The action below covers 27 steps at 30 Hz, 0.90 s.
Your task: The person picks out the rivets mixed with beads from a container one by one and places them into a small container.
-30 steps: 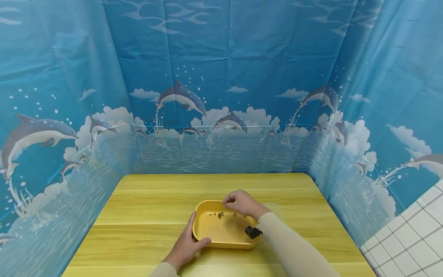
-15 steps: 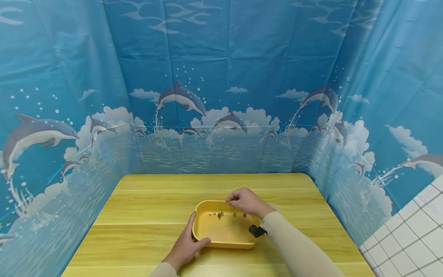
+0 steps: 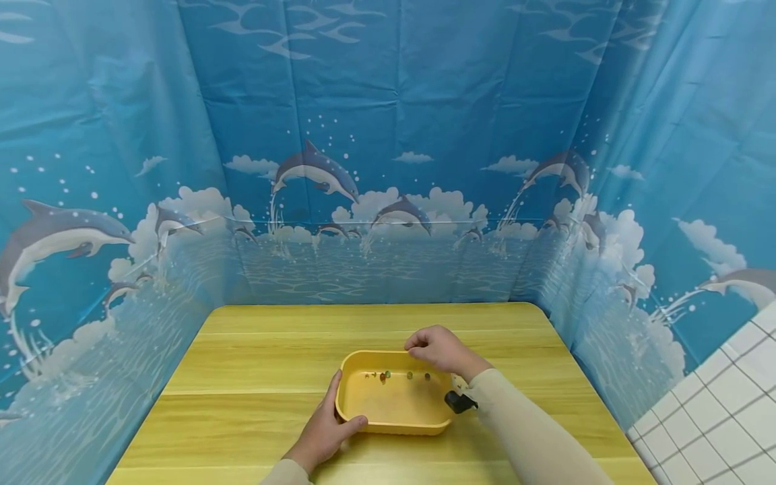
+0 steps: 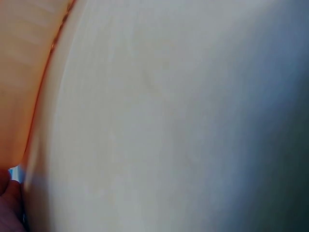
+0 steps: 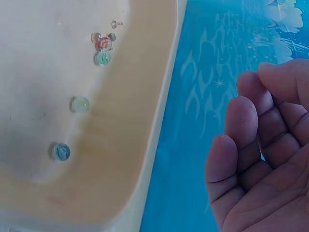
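Observation:
A shallow yellow tray [image 3: 394, 407] with rounded corners lies on the table. My left hand [image 3: 321, 434] grips its front left corner, thumb at the front rim and a finger along the left side. The left wrist view catches the tray's outer wall [image 4: 21, 82]. Along the far inside edge are a red marble [image 5: 104, 44], a green marble [image 5: 102, 58], a pale yellow-green marble [image 5: 80, 104], a blue marble [image 5: 61, 152] and a small pin-like piece [image 5: 116, 24]. My right hand [image 3: 445, 349] hovers by the far right rim, fingers curled, thumb close to the index fingertip, nothing visible between them.
A clear container [image 3: 459, 384] with small bits shows partly behind the right wrist. A black wrist camera [image 3: 461, 402] hangs over the tray's right end. Blue dolphin-print curtains [image 3: 388, 269] enclose the yellow wooden table [image 3: 254, 377]; white tiles [image 3: 721, 397] are at right.
My right hand has shifted right and slightly away, uncovering the far right marble and part of the clear container. My left hand and the tray have stayed nearly still.

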Each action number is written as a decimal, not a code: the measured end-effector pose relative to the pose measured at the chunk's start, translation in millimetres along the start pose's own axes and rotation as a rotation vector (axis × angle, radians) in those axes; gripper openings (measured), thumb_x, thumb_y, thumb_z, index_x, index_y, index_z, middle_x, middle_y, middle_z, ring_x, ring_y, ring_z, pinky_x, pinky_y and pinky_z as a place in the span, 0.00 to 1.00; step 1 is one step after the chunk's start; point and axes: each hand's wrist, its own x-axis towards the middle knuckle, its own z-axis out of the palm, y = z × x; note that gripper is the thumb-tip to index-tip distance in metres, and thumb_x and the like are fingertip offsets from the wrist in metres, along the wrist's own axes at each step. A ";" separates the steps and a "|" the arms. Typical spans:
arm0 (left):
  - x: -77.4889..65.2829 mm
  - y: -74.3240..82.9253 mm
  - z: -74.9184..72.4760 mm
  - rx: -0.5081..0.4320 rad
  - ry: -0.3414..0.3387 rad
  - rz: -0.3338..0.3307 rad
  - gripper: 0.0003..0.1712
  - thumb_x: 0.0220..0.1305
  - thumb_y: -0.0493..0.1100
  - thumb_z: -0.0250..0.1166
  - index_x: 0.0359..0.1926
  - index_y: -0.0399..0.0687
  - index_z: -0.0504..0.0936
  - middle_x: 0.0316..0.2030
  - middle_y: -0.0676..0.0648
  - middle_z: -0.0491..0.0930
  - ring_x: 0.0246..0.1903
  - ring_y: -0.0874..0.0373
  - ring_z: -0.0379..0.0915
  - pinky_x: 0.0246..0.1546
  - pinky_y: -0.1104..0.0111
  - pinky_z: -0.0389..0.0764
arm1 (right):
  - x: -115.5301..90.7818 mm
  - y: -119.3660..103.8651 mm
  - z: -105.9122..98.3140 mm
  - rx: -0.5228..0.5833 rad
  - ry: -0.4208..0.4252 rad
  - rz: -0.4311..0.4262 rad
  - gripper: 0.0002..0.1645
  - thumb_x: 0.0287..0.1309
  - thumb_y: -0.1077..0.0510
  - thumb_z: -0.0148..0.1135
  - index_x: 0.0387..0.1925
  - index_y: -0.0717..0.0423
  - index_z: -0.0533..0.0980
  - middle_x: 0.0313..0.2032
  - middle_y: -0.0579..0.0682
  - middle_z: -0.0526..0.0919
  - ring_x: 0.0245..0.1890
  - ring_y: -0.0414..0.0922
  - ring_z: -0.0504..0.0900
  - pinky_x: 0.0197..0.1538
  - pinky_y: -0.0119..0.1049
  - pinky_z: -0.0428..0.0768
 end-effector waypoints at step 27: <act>1.2 1.2 -0.4 0.034 0.018 -0.011 0.67 0.64 0.58 0.76 0.86 0.52 0.38 0.82 0.32 0.51 0.73 0.43 0.69 0.70 0.61 0.71 | -21.8 17.8 -26.3 -0.046 0.053 0.016 0.10 0.74 0.57 0.63 0.50 0.48 0.87 0.48 0.45 0.88 0.50 0.44 0.85 0.54 0.48 0.86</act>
